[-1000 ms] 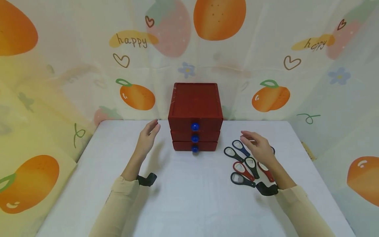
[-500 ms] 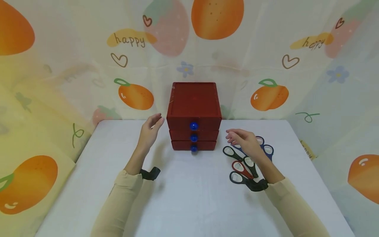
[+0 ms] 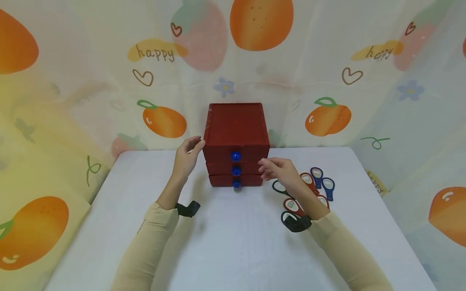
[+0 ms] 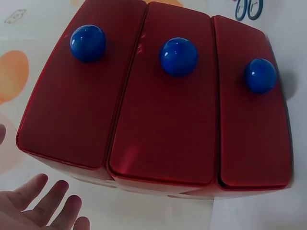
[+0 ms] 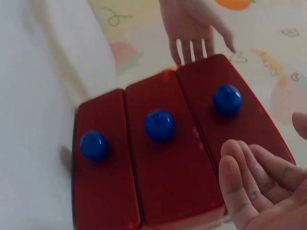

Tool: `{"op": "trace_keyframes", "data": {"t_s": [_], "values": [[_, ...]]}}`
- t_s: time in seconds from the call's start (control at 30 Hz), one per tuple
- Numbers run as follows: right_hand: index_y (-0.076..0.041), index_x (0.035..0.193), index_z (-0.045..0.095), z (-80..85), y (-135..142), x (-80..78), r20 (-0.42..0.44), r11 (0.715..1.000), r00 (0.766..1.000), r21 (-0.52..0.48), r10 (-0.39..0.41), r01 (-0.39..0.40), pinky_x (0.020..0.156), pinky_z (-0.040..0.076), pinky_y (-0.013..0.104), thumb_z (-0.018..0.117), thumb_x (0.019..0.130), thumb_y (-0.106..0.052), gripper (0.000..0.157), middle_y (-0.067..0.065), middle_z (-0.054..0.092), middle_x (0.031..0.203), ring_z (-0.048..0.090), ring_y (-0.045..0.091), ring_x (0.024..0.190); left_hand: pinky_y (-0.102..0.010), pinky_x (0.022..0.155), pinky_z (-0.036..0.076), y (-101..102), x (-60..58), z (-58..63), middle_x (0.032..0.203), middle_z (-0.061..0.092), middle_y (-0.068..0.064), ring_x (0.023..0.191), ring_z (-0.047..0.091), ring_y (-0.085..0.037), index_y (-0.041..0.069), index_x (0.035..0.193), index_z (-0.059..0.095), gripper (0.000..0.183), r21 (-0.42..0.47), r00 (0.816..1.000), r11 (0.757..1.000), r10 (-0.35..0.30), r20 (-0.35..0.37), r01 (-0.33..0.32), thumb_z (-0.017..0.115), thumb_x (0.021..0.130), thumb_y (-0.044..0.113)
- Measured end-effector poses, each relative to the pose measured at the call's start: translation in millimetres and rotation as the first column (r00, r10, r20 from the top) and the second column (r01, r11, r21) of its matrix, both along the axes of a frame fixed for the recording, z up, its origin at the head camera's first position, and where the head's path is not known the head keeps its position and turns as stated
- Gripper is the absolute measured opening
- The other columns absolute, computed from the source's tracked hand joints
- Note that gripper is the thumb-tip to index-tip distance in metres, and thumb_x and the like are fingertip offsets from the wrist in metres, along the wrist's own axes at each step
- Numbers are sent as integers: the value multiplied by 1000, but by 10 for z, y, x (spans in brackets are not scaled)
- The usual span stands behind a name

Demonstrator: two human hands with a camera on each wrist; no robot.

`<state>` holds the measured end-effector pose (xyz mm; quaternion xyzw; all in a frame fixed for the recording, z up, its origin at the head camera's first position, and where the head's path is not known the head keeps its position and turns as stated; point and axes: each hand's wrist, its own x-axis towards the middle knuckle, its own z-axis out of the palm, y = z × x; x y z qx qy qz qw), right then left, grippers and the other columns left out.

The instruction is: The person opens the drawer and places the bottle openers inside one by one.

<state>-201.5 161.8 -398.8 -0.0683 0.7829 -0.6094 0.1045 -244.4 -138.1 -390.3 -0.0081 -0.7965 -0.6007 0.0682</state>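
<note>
Drawers in deep red, three stacked one above another, make up a small cabinet (image 3: 236, 123) standing at the back of the white surface (image 3: 233, 242), near its middle and just before the printed cloth (image 3: 262, 76). Its front faces are smooth and slightly glossy, with rounded corners and narrow dark seams between them. Each drawer is closed and carries one round, shiny blue knob (image 4: 178, 57). The top is a flat panel inside a raised rim.

Writing shows on the cloth: "happy" in brown script over a yellow smear at upper left, again at upper right, and once more, slanted, near the right edge of the surface. Around it are oranges, strawberries, hearts and blue flowers.

The left grip (image 3: 185, 158) is loosely open beside the cabinet's left side, fingers apart, holding nothing; whether the thumb touches the edge is hard to tell. The right grip (image 3: 284, 173) hangs before the lower right of the front, fingers gently bent and empty. Beyond and beneath that forearm lie ring-headed tools (image 3: 317, 180) in blue, red and dark colours.
</note>
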Motion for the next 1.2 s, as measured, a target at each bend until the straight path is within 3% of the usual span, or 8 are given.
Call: {"op": "trace_keyframes", "data": {"t_s": [0.4, 0.6, 0.9, 1.2], "values": [[0, 115, 67, -36, -447, -109, 117, 994, 992, -85, -52, 62, 71, 59, 25, 57, 98, -36, 41, 13, 69, 91, 68, 15, 71, -43, 109, 42, 58, -85, 1, 131, 60, -14, 122, 54, -26, 6, 133, 56, 51, 31, 998, 998, 45, 43, -47, 59, 96, 41], [3, 111, 67, -43, -633, -159, 136, 989, 990, -129, -47, 65, 70, 59, 25, 57, 98, -38, 44, 16, 70, 93, 68, 14, 70, -45, 108, 42, 49, -105, 12, 128, 62, -17, 119, 55, -27, 4, 130, 58, 47, 76, 995, 996, 47, 84, -53, 62, 95, 35], [2, 106, 69, -88, -772, -197, 197, 969, 973, -188, -120, 157, 67, 59, 24, 59, 96, -37, 41, 10, 70, 84, 68, 14, 66, -47, 111, 38, 82, -100, 46, 125, 62, -18, 117, 55, -27, 3, 126, 60, 42, 101, 993, 994, 28, 119, -40, 61, 95, 30], [4, 100, 69, -119, -829, -158, 204, 945, 965, -250, -164, 213, 61, 57, 21, 61, 96, -35, 41, 4, 67, 73, 65, 13, 61, -49, 111, 36, 61, -114, 68, 124, 62, -19, 117, 54, -27, 2, 125, 60, 41, 78, 992, 997, 10, 123, -20, 61, 95, 30]]}}
